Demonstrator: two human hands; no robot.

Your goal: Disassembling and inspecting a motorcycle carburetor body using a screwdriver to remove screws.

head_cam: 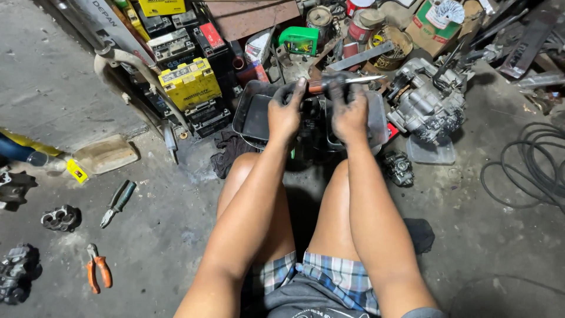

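We're sitting on the concrete floor point(482, 247), knees up, both greasy hands out over a metal tray point(253, 115). Our right hand point(351, 112) is closed around a screwdriver point(344, 82) with a reddish-brown handle, its bright shaft lying nearly level and pointing off to the right. Our left hand point(286, 112) is curled shut too, fingers wrapped over a dark, oily part point(311, 118) that sits between the two hands, just above the tray; we can't make out its shape, too black and half hidden. The left fingertips reach up to touch the screwdriver's handle end.

By our reading, this is the working-over stage: the part is steadied in the left grip while the tool is being brought round. The tip isn't on the part yet, it points away from it, so the next move calls for turning the blade down and inward to the piece, with the left grip kept firm.

Around us: a silver engine block point(426, 106) just right of the tray, yellow batteries point(189, 82) to the left, orange-handled pliers point(97, 274) well apart by our left leg.
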